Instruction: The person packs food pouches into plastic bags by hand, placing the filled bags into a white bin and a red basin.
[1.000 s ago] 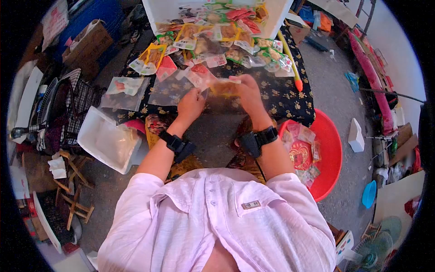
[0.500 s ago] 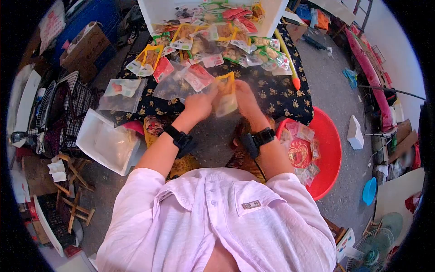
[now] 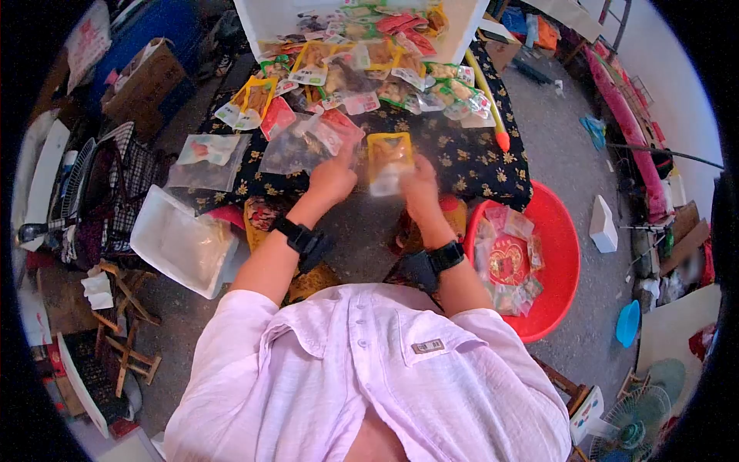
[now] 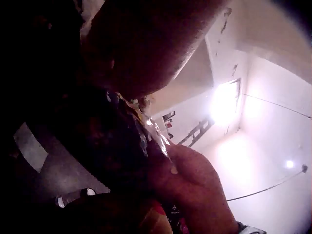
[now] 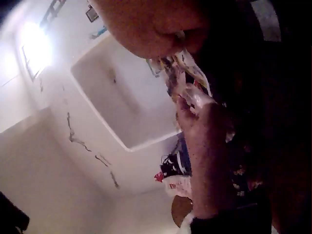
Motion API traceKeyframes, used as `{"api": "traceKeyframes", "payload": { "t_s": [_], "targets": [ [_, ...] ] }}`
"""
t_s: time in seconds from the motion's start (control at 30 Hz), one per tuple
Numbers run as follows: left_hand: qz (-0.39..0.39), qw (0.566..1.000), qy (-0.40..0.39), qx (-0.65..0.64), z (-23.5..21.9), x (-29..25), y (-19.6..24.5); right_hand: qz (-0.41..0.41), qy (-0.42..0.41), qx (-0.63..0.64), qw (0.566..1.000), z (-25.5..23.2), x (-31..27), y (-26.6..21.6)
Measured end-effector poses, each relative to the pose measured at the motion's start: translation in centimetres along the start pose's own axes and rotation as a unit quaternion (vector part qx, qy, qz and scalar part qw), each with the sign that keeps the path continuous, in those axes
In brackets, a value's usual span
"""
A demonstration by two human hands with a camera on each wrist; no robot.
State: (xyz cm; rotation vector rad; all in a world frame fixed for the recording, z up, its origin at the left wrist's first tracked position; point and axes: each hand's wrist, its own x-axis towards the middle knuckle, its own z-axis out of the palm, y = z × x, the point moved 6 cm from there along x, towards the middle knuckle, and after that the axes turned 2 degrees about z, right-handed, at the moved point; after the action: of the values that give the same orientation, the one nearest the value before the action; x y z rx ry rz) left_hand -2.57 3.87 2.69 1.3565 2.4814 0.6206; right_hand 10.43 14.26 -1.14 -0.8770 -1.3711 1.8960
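A yellow-edged snack packet [image 3: 390, 160] with a clear and white lower part hangs upright in front of the table edge. My right hand [image 3: 421, 189] pinches it by its lower right side. To the left, my left hand [image 3: 332, 182] is at the near right corner of a clear plastic bag [image 3: 286, 156], beside a pink packet [image 3: 339, 129] that lies over the bag. In the right wrist view the left hand [image 5: 197, 131] pinches clear plastic film [image 5: 196, 96] between thumb and fingers. The left wrist view is dark, with the right hand [image 4: 195, 180] at its lower middle.
Several snack packets [image 3: 339, 81] spill from a white foam box [image 3: 258, 29] onto the flowered black cloth [image 3: 469, 165]. Another clear bag [image 3: 202, 175] with a packet lies at left. A white tub [image 3: 165, 245] stands on the left; a red basin [image 3: 560, 262] with packets stands on the right.
The yellow packet was swung flat and blurred, then tilted between both hands. Now it hangs upright in the right hand, and the left hand has moved off it to the clear bag.
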Motion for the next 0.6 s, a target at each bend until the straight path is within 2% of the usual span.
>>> {"api": "traceKeyframes", "payload": {
  "t_s": [0.13, 0.33, 0.43, 0.53, 0.6],
  "targets": [
    [-0.033, 0.994, 0.05, -0.093, 0.5, -0.4, -1.7, -0.066, -0.088, -0.007, 0.994, -1.1, -0.2, -1.9],
    [-0.043, 0.991, 0.045, -0.12, 1.0, 0.2, -2.4, -0.079, -0.213, -0.076, 0.971, 0.7, -2.2, -5.1],
    [-0.018, 0.992, 0.056, -0.109, 0.8, 0.2, -2.4, -0.081, -0.249, -0.163, 0.951, 1.4, -1.3, -4.5],
    [-0.002, 0.98, 0.106, -0.169, 0.7, 0.0, -2.6, -0.075, -0.268, -0.245, 0.929, 2.1, -1.0, -5.0],
    [0.004, 0.978, 0.114, -0.173, 0.6, -0.3, -2.6, -0.05, -0.28, -0.231, 0.931, 2.5, 0.1, -3.9]
  ]
}}
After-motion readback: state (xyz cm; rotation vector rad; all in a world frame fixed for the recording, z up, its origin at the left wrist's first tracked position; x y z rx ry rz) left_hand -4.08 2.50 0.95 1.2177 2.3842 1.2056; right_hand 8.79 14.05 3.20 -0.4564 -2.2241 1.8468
